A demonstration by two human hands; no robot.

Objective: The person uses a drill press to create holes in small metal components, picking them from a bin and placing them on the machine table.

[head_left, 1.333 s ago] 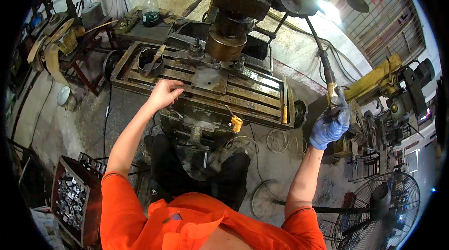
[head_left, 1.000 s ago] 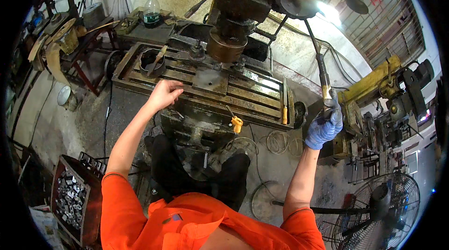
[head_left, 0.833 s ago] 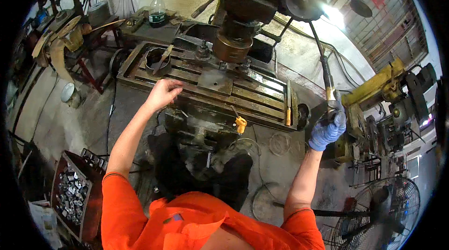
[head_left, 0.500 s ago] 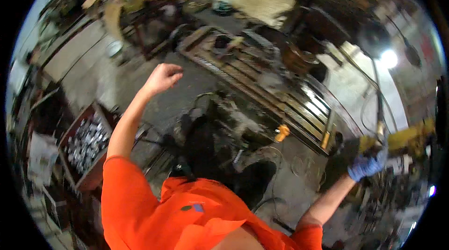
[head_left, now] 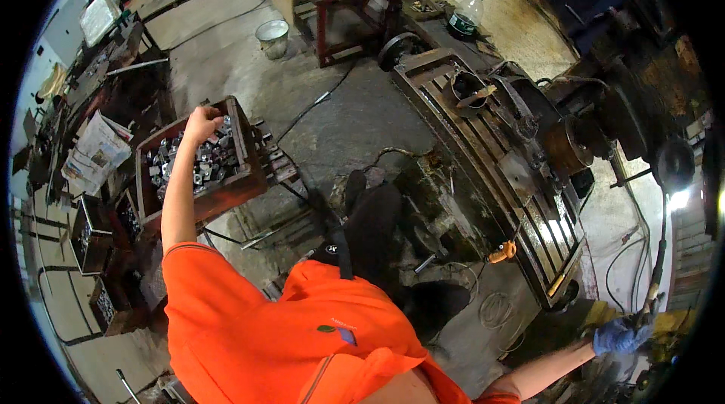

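Note:
My bare left hand (head_left: 202, 124) is over the far end of a reddish-brown crate (head_left: 234, 191) filled with small shiny metal parts (head_left: 215, 158). Its fingers are curled down at the pile, and what they hold, if anything, is too small to make out. Far to the right, my right hand (head_left: 621, 336) wears a blue glove. Its fingers are closed around the lower end of a long dark lever (head_left: 651, 300) that hangs beside the machine.
A slotted machine table (head_left: 483, 170) runs diagonally on the right, with an orange pendant (head_left: 502, 253) at its edge. A metal bucket (head_left: 272, 38) stands on the floor near a red-framed bench (head_left: 321, 34). Smaller boxes (head_left: 113, 309) of parts lie at left. A coiled cable (head_left: 496, 309) rests on the floor.
My left hand has moved from above the floor to the parts in the crate. The whole view has swung left, while my right hand stays at the lever.

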